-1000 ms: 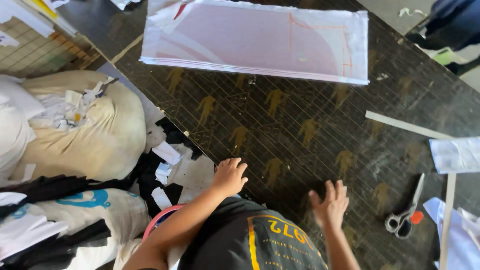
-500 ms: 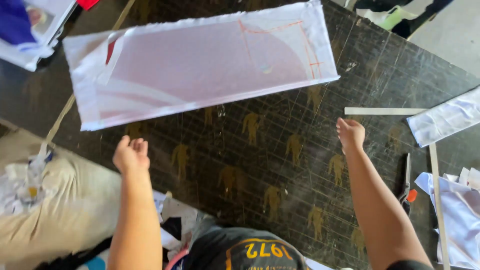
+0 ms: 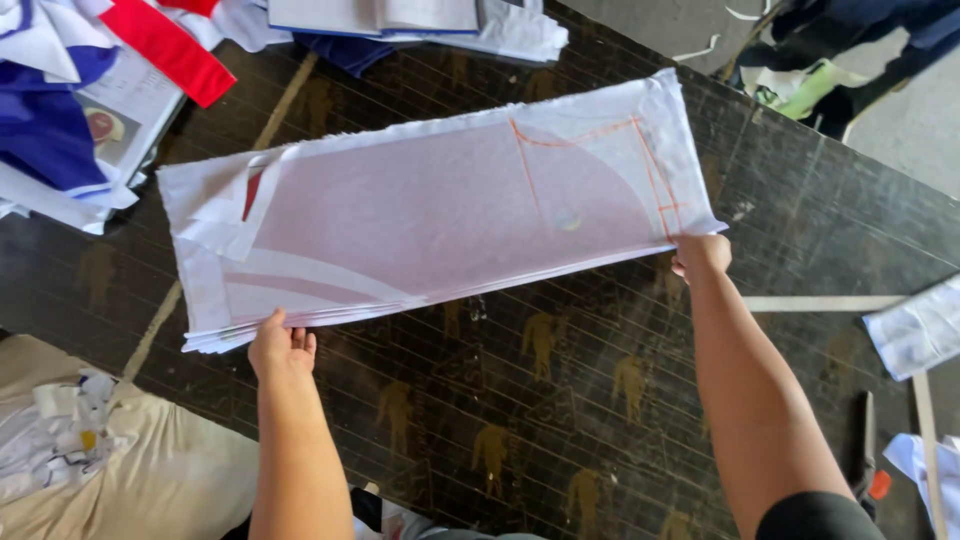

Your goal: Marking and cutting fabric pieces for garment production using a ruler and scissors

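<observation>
Your left hand [image 3: 282, 350] grips the near edge of the stacked fabric sheets [image 3: 430, 215]; your right hand [image 3: 700, 254] pinches their near right corner. The stack lies across the dark patterned tabletop [image 3: 520, 420], toward its far edge, beside folded cloth [image 3: 60, 120] at the far left corner.

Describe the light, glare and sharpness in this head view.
Head view: soft daylight, no hard shadows; faint sheen on the dark patterned tabletop; the pale pink layered fabric stack is bright but not blown out, its orange lines legible; left hand and right hand are sharp; the frame corners look slightly softer.
</observation>
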